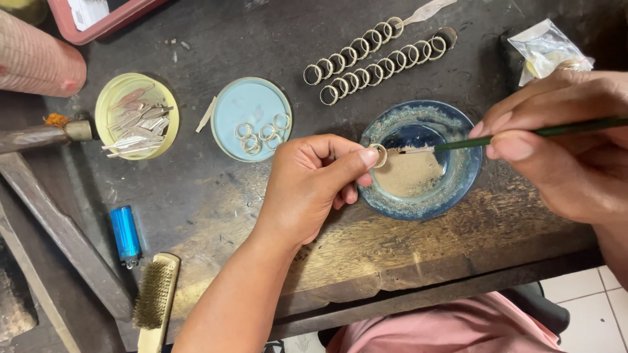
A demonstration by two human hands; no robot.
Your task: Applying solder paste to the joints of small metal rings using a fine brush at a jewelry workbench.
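My left hand (317, 183) pinches a small metal ring (379, 155) between thumb and forefinger, over the rim of a blue glass bowl (466, 176) that holds a beige paste. My right hand (562, 144) grips a thin green-handled brush (497, 138), and its pale tip touches the ring. A light blue lid (242, 108) to the left of my left hand carries several more rings. Beyond the bowl, two rows of rings (366, 62) lie strung along sticks.
A yellow lid (108, 108) holds thin metal strips at the left. A blue lighter (125, 234) and a wire brush (154, 294) lie near the dark bench's front edge (418, 287). A clear plastic bag (546, 47) sits at the back right, a red tray (104, 23) at the back left.
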